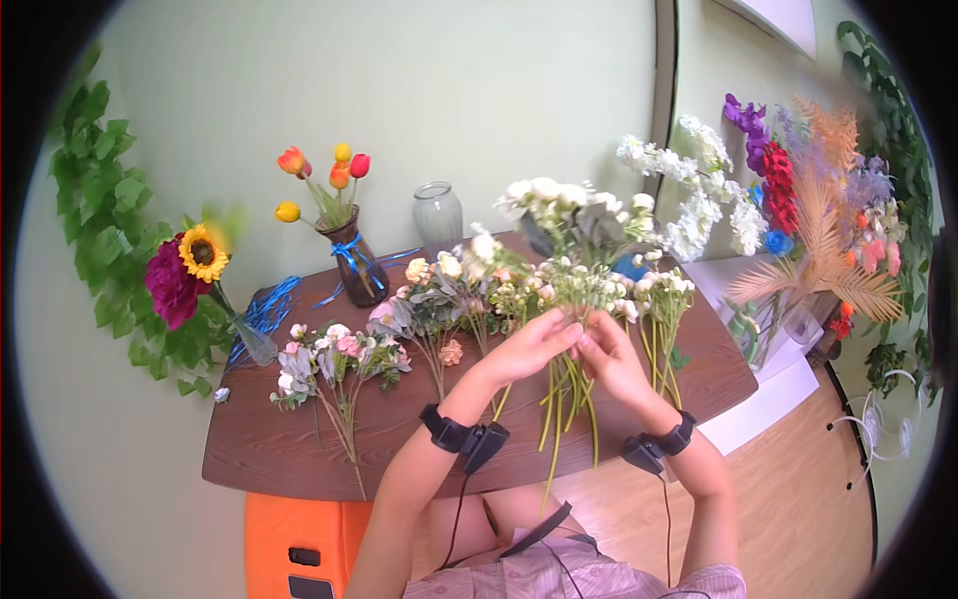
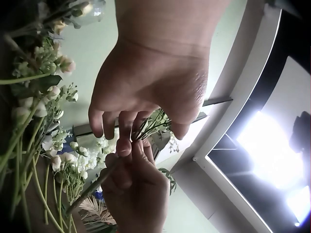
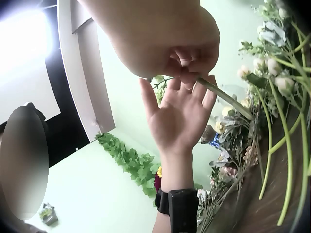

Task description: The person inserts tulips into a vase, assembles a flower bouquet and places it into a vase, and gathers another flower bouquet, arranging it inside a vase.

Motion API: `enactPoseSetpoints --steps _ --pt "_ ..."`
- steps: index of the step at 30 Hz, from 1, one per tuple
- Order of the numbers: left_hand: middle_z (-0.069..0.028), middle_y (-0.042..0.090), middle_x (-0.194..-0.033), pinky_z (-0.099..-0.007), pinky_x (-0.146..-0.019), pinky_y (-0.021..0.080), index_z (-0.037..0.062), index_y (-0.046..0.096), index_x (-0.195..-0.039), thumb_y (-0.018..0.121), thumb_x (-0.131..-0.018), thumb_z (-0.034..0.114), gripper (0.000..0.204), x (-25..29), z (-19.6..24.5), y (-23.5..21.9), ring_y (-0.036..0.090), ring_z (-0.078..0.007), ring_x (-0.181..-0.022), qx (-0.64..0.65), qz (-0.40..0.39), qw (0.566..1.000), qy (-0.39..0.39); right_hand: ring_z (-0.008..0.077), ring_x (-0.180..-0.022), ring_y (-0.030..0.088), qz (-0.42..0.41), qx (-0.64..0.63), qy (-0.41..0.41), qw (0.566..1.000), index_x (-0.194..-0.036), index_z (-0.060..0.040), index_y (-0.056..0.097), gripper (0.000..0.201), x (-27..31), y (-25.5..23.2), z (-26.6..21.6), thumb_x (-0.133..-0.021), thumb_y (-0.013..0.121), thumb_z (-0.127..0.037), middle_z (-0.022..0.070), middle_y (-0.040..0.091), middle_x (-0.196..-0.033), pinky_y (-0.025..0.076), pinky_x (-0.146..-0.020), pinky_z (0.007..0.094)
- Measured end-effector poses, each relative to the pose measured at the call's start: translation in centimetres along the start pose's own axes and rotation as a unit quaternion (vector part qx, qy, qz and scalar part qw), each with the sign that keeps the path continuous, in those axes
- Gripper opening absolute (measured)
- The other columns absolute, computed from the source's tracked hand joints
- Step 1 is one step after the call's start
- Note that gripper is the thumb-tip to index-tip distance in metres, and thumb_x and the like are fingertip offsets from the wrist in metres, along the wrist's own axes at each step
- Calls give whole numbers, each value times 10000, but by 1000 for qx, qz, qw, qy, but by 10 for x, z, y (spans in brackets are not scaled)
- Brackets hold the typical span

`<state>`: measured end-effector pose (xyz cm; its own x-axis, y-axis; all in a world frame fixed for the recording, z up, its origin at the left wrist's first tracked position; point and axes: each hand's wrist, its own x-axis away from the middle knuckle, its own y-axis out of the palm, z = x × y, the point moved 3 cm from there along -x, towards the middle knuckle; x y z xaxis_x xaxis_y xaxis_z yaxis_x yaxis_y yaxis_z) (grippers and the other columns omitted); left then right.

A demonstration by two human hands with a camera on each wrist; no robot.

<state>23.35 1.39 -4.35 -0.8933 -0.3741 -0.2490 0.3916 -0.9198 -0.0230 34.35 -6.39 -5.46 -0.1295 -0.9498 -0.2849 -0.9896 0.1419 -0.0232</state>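
In the head view, both hands meet over the table's middle, below white flowers (image 1: 554,195). The right hand (image 1: 614,364) has its fingers curled and pinches a green stem (image 3: 223,97), which slants toward the table in the right wrist view. Facing it, the left hand (image 1: 534,349) has its palm exposed, thumb apart and fingers extended, with fingertips at the stem. Thin green sprigs (image 2: 158,124) show between the hands in the left wrist view. Which blooms belong to the pinched stem cannot be told.
Flower bunches with pink blooms (image 1: 344,344) and white blooms (image 1: 664,285) lie on the brown table (image 1: 269,439). Behind stand a dark vase (image 1: 364,285) with tulips and a clear vase (image 1: 437,215). Blue ribbon (image 1: 269,309) lies left; tall arrangements (image 1: 818,250) stand right.
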Motion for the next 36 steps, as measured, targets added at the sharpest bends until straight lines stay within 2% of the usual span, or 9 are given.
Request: enactPoseSetpoints --steps 3,5,7,9,13,20,23,25,36 --pt "-66 534 -1090 -246 -721 434 21 406 -1220 420 -921 255 380 16 4 -13 512 -103 -836 -24 22 999 18 42 -533 417 -72 -14 -9 997 -1108 -72 440 219 -9 28 4 -891 429 -92 -14 502 -716 333 -453 176" --pt "-85 555 -1067 -236 -723 439 20 430 -1177 395 -928 222 323 30 7 -24 535 -110 -842 -42 109 993 20 47 -530 412 -97 -39 25 994 -1111 -68 441 223 -16 46 10 -889 428 -89 -15 503 -723 331 -453 177" --pt "-97 568 -1058 -253 -767 442 10 479 -1106 368 -934 206 283 46 7 -37 543 -127 -903 -63 143 987 -26 60 -596 497 -105 -17 -3 994 -1103 -49 461 234 -23 65 11 -872 457 -89 -2 527 -751 391 -497 194" --pt "-95 576 -1041 -276 -810 436 -1 520 -1041 357 -937 208 284 61 15 -47 547 -140 -913 -89 185 976 74 70 -627 526 -111 77 -53 989 -1078 -31 487 229 -30 80 18 -856 480 -86 34 565 -803 422 -531 215" --pt "-26 541 -790 -227 -674 440 14 473 -1002 317 -948 182 236 96 23 -79 510 -87 -697 -181 293 928 144 77 -648 530 -130 43 -63 989 -1070 -14 495 221 -42 106 29 -853 472 -54 50 567 -902 454 -589 216" --pt "47 339 -625 -154 -410 210 48 428 -1117 316 -947 162 233 130 20 -121 253 -12 -481 -114 439 873 181 116 -660 563 -102 168 -67 978 -1035 -8 519 210 -65 99 78 -840 462 -58 60 565 -922 466 -622 254" --pt "46 358 -616 -158 -450 266 43 451 -1091 318 -948 191 244 133 15 -132 305 -20 -513 -138 455 862 176 123 -660 569 -59 208 -40 976 -1034 -3 522 227 -72 90 88 -830 461 -81 58 565 -901 466 -623 267" --pt "44 361 -616 -161 -455 266 39 459 -1079 321 -948 198 248 133 12 -135 308 -22 -516 -136 466 857 175 222 -809 570 -46 177 42 982 -991 4 554 235 -76 85 89 -794 474 -96 137 555 -952 450 -754 316" --pt "40 371 -610 -185 -482 278 32 484 -937 348 -944 223 234 105 4 -152 325 -36 -529 -149 493 831 209 182 -788 580 -61 218 74 971 -924 13 591 206 -89 85 74 -790 500 -115 116 611 -822 449 -734 287"
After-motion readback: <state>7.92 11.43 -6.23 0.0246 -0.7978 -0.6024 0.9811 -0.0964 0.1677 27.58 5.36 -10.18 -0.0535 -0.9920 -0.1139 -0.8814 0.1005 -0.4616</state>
